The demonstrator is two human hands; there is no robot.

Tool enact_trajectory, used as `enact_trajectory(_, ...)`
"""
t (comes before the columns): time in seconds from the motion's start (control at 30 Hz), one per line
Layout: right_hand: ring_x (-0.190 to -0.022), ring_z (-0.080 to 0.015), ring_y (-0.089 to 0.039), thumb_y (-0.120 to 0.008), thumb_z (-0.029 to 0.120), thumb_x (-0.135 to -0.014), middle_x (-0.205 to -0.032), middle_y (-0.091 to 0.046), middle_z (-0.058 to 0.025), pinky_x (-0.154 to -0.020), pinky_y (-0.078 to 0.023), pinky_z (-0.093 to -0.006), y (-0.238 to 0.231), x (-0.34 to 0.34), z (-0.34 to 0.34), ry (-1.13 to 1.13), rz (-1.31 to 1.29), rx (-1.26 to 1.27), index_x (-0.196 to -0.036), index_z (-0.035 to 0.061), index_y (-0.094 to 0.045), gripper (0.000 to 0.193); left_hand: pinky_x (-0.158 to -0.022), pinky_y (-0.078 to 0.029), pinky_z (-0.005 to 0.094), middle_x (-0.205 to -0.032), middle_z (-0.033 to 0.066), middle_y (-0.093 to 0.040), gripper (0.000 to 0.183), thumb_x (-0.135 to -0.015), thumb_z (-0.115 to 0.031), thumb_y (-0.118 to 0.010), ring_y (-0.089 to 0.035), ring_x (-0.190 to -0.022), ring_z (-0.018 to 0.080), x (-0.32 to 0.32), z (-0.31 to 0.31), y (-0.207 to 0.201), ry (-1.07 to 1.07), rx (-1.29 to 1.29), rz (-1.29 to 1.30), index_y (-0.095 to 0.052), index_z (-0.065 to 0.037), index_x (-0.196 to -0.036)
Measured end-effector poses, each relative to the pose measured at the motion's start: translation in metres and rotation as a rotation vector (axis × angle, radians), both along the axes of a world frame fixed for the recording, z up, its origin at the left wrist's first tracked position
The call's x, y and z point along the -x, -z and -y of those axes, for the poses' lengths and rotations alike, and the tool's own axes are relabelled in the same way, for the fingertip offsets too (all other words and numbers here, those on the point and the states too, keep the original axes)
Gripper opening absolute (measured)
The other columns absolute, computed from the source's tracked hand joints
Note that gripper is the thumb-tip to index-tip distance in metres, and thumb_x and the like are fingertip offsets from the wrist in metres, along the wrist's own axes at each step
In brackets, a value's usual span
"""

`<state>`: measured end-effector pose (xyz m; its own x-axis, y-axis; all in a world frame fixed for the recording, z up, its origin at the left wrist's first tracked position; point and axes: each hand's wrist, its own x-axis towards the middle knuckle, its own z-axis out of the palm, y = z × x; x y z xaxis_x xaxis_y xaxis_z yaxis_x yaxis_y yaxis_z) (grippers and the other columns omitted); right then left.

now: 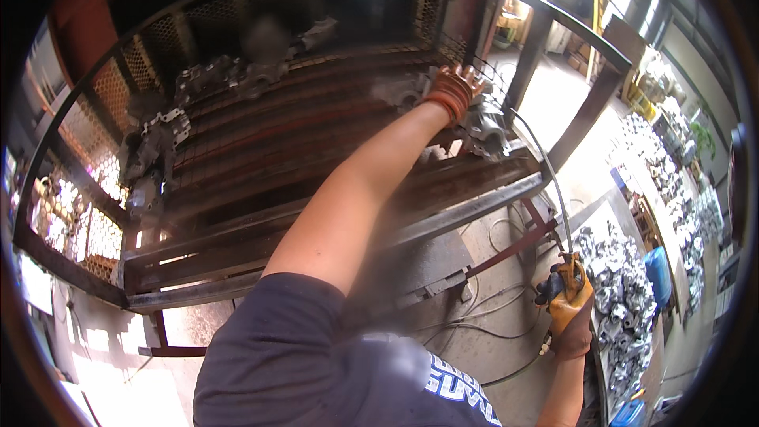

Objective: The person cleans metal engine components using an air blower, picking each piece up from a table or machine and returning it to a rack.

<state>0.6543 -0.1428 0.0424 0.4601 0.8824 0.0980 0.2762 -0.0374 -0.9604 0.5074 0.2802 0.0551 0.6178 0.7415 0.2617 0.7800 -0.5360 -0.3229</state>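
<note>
My left hand [454, 93], in an orange-brown glove, reaches across to the right end of a dark metal rack. Its fingers are bent over a grey metal casting [489, 128], partly hiding it. Lower right, my right hand [571, 300] wears a yellow-orange glove and is closed around an air blow gun [549, 289]. From the gun a long thin curved tube [558, 182] rises toward the casting. A hose [518, 370] hangs below the same hand.
More castings [162, 138] rest along the left and back of the slatted rack [466, 209], which has mesh sides. Cables [474, 324] lie on the floor beneath. At right, a table carries a heap of small metal parts [621, 300] beside a blue container [657, 273].
</note>
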Motion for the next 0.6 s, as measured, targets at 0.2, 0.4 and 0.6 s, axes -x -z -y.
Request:
enact_trajectory(0.2,-0.064,-0.0169,-0.063,-0.050,0.002,-0.089,-0.080,-0.061,-0.0083,-0.051,-0.050,-0.0271,-0.003,0.010,-0.043,-0.077,0.119,-0.057,-0.109,-0.0009,-0.055,0.021,-0.112,-0.023,0.0483,-0.149,0.0061,-0.037,0.064,-0.086,-0.026,-0.061,-0.036,-0.137,0.0234,0.072,0.044,-0.020,0.130,-0.054,0.071,-0.035,-0.025,-0.145)
enact_trajectory(0.4,-0.075,-0.0323,-0.064,-0.057,0.002,-0.079,-0.089,-0.064,-0.0196,-0.071,-0.052,-0.0347,-0.055,0.081,-0.104,-0.334,0.614,-0.063,-0.108,-0.0033,-0.063,0.031,-0.083,-0.052,0.0440,-0.103,0.0164,-0.066,0.047,-0.081,-0.039,-0.064,-0.065,-0.093,0.0320,0.248,-0.023,0.023,-0.241,-0.052,0.795,-0.062,-0.008,-0.116)
enact_trajectory(0.6,-0.077,-0.0358,-0.066,-0.065,0.026,-0.082,-0.080,-0.066,-0.0215,-0.065,-0.050,-0.0369,-0.114,0.195,-0.194,-0.563,1.239,0.036,-0.104,0.0035,-0.061,0.031,-0.089,-0.042,0.0579,-0.117,0.0219,-0.058,0.074,-0.081,-0.042,-0.065,-0.058,-0.104,0.0388,0.411,-0.092,0.070,-1.319,-0.071,1.056,-0.031,-0.011,-0.139)
